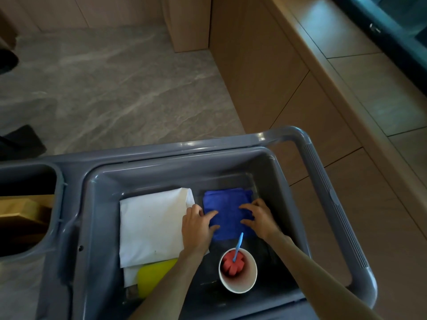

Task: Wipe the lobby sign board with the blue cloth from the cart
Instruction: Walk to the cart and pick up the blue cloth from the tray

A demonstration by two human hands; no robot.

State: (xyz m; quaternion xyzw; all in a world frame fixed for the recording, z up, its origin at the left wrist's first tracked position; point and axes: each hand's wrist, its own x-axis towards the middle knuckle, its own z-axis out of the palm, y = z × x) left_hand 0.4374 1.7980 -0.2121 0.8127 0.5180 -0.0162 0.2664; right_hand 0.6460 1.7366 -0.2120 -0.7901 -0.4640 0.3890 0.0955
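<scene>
The cart [323, 181] is grey plastic, smooth with a soft sheen. In its tray, the blue cloth [227, 204] looks matt and napped, the white sheet [150, 222] at left smooth. Far left, the floor [104, 88] is polished, veined stone; right, the panelling [265, 77] is satin wood.

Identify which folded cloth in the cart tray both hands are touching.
The blue cloth, under the left hand and right hand. The white cloth lies beside it, left.

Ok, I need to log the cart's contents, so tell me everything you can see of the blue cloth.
The blue cloth is deep blue, soft-looking fabric, folded flat into a rough rectangle. It lies in the grey cart tray, right of the white folded sheet, beyond the paper cup. Left hand and right hand fingers rest on it.
</scene>
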